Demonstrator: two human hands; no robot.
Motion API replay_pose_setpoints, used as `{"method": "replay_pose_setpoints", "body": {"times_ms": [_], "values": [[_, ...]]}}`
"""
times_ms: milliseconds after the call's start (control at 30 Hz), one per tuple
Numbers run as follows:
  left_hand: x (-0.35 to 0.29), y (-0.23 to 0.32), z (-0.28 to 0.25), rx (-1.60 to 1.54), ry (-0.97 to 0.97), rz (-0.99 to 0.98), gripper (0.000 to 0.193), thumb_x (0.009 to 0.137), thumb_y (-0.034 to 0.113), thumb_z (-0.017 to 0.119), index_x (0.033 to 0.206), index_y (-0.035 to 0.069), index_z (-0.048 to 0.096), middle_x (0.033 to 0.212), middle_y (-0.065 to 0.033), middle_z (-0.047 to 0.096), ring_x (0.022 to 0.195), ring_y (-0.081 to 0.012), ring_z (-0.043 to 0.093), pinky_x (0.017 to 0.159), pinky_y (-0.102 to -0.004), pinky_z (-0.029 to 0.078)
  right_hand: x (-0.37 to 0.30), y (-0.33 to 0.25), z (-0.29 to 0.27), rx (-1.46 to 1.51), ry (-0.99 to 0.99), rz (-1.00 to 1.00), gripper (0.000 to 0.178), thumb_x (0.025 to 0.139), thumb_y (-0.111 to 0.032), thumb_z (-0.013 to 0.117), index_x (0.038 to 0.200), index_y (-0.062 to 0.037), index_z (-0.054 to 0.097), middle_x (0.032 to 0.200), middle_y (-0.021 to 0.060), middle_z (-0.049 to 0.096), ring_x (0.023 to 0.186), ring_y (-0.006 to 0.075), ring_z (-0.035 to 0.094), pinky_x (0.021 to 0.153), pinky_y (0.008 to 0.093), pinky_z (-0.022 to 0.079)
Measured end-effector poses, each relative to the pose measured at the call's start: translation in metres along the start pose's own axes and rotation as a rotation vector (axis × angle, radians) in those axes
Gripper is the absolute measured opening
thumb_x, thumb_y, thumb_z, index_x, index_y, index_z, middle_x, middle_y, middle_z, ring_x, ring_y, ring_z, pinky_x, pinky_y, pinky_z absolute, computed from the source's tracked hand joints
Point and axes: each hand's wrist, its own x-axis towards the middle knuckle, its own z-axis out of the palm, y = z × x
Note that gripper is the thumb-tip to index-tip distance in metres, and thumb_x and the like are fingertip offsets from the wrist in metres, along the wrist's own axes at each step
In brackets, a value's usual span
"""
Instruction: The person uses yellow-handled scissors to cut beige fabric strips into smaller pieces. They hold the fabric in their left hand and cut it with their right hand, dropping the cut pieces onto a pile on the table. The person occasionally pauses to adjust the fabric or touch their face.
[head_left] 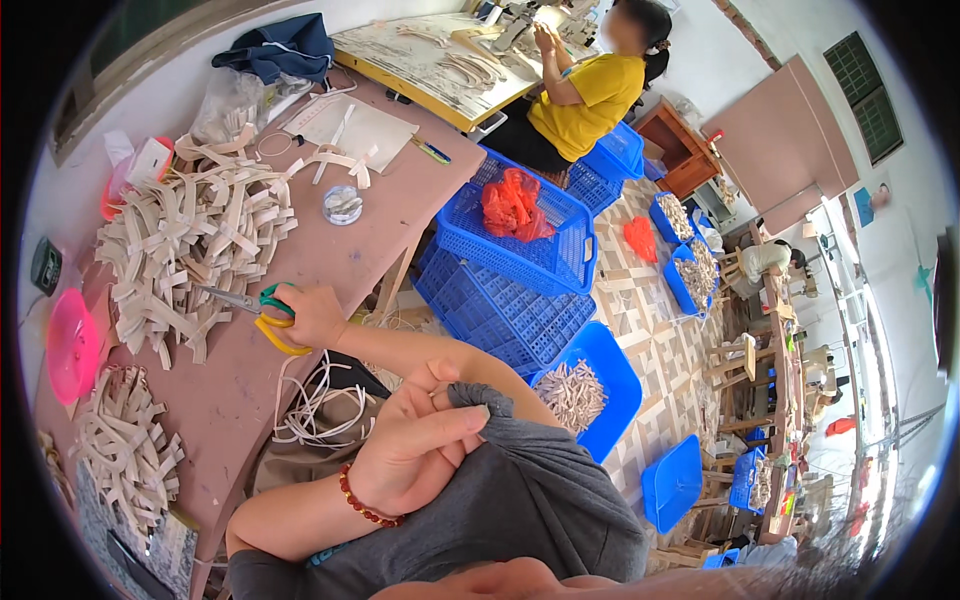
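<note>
My left hand (pixel 425 430), with a red bead bracelet at the wrist, is closed on the bunched cuff of the dark grey sleeve (pixel 500 425) on my right arm. Stretched out over the table edge, my right hand (pixel 315 315) holds a pair of scissors (pixel 234 298) by their green and yellow handles. Their blades point left and reach the large heap of cream fabric strips (pixel 190 230); whether they touch a strip I cannot tell. A second heap of strips (pixel 125 440) lies nearer on the table. Thin white cords (pixel 325 405) hang over my lap.
On the brown table (pixel 370 230) are a pink bowl (pixel 72 345), a round clear tub (pixel 342 205) and a yellow cutter (pixel 432 151). Blue crates (pixel 510 310) stand to the right, one holding a red bag (pixel 515 205). A person in yellow (pixel 590 100) works at another table.
</note>
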Motion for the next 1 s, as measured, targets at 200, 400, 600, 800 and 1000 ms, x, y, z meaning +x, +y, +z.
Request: {"method": "replay_pose_setpoints", "body": {"times_ms": [200,400,600,800,1000], "values": [[-0.001,-0.004,0.001,0.042,-0.012,-0.001,0.034,0.08,-0.011,0.057,0.103,0.01,0.046,0.096,-0.0106,0.062,0.086,-0.0157,0.061,0.075,-0.0253,0.048,-0.001,-0.001,0.001,0.012,0.009,0.005,0.034,0.07,-0.041,0.069,0.09,-0.015,0.057,0.072,0.0059,0.063,0.062,0.0291,0.061,0.053,0.0404,0.045],[-0.003,-0.005,0.008,0.011,-0.002,0.013,0.019,0.087,-0.001,0.054,0.102,0.009,0.047,0.099,-0.0084,0.06,0.089,-0.0159,0.059,0.083,-0.0301,0.046,-0.002,0.002,0.004,0.007,0.0,-0.002,0.034,0.071,-0.041,0.069,0.091,-0.0158,0.057,0.071,0.0056,0.062,0.061,0.0287,0.06,0.051,0.04,0.045],[-0.003,-0.007,0.009,0.037,0.056,0.015,0.021,0.095,0.027,0.045,0.107,0.011,0.052,0.091,-0.0073,0.062,0.082,-0.0165,0.059,0.073,-0.03,0.046,-0.001,0.001,0.0,-0.006,0.016,-0.004,0.033,0.071,-0.039,0.069,0.09,-0.0159,0.057,0.069,0.0055,0.062,0.06,0.0284,0.06,0.051,0.0393,0.045],[-0.005,-0.005,0.007,0.115,-0.015,-0.04,0.02,0.086,0.005,0.058,0.104,0.011,0.049,0.095,-0.0039,0.059,0.086,-0.014,0.058,0.079,-0.0281,0.046,0.001,-0.003,-0.001,0.009,0.011,-0.019,0.031,0.072,-0.039,0.068,0.088,-0.0149,0.057,0.068,0.0055,0.061,0.06,0.0283,0.06,0.051,0.0394,0.045],[-0.006,-0.012,0.003,0.422,-0.114,-0.043,0.029,0.083,0.0,0.062,0.105,0.011,0.046,0.085,0.0024,0.052,0.073,-0.0051,0.052,0.063,-0.0192,0.044,0.0,-0.002,-0.001,-0.007,-0.021,-0.001,0.031,0.072,-0.039,0.069,0.087,-0.0144,0.056,0.064,0.0059,0.06,0.059,0.0283,0.06,0.051,0.0392,0.044]]}}
